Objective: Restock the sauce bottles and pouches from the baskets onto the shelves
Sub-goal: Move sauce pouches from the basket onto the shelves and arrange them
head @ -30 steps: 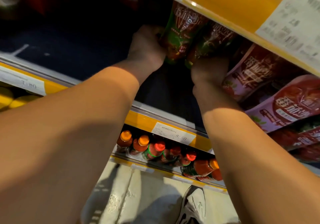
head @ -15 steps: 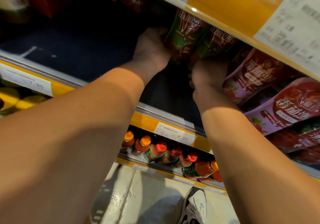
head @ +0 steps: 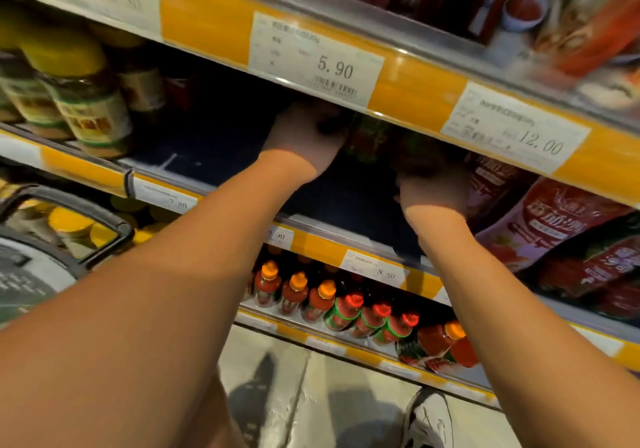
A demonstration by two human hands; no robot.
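Near the bottom edge: a shoe [head: 429, 420] on pale floor [head: 311, 378], both bare forearms reaching up and away into the shelving. At left, a basket [head: 69, 236] with a dark handle, yellow lids showing inside it.

Low shelf: a row of bottles [head: 346, 302], orange caps on the left ones, red caps with green bands further right, lying tilted toward the aisle. Price tag 8.50 [head: 375, 269] on the yellow rail above them.

Middle shelf [head: 194, 156], dark surface: left hand [head: 304, 139] grips the left side of a green-red pouch [head: 367, 139], fingers curled round its edge. Right hand [head: 436, 191] is just below and right of that pouch, up against a second dark pouch; fingers hidden under the rail, so cannot tell if it is clamped or loose. Both pouches sit partly hidden behind the upper rail. Right of the hands, red-and-pink pouches [head: 554, 225] lean in a stack. Far left on the same shelf, jars [head: 83, 101] with yellow lids, upright.

Upper rail: tags 5.90 [head: 317, 59] and 12.00 [head: 516, 132]. Above it, blurred red packets [head: 519, 4].
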